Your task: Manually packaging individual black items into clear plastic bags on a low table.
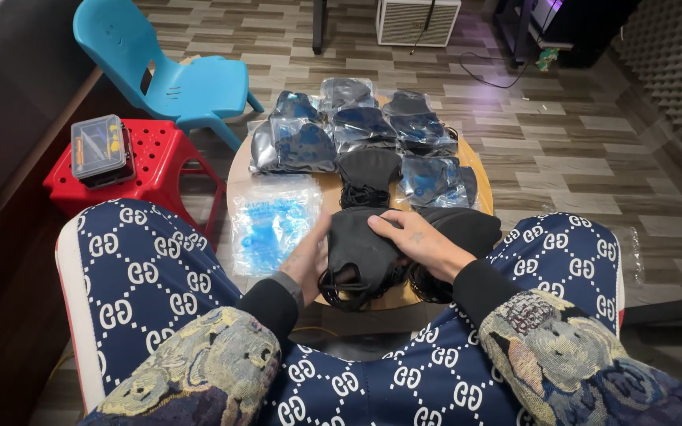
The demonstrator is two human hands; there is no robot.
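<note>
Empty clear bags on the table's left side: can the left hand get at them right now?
Probably yes: the empty clear bags lie uncovered just beyond the left hand, but it is holding the black mask.

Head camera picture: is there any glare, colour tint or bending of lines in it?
Head view: glare whitens the empty clear bags and the packed masks; purple light tints the floor at the top; wide-lens bending curves the edges; both hands, left and right, and the black mask look sharp.

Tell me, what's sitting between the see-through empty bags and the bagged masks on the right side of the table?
In the head view, a bare black mask with its coiled ear loops lies on the round wooden table between them.
</note>
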